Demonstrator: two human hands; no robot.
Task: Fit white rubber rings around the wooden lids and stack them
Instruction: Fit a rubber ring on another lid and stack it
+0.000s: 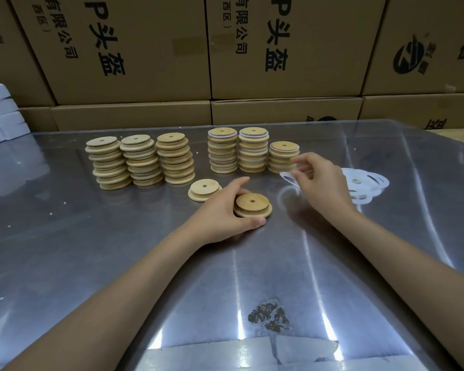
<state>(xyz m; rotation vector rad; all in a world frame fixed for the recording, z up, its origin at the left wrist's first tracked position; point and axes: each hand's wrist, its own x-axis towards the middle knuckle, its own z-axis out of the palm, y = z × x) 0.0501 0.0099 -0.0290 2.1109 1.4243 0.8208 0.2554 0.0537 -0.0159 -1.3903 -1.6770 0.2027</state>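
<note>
- Left hand [225, 210] curled round a wooden lid [253, 205] lying flat on the table [91, 250].
- Right hand [322, 180] pinches a white rubber ring [288, 178], raised just right of the lid.
- Loose rings [370, 183] piled beyond right hand.
- Ringed stacks [252, 149] behind; bare stacks [142, 159] to their left.
- One spare lid [204, 190] beside the left hand.

Open table [118, 263] near — lid stacks [176, 158] crowd the back.
</note>
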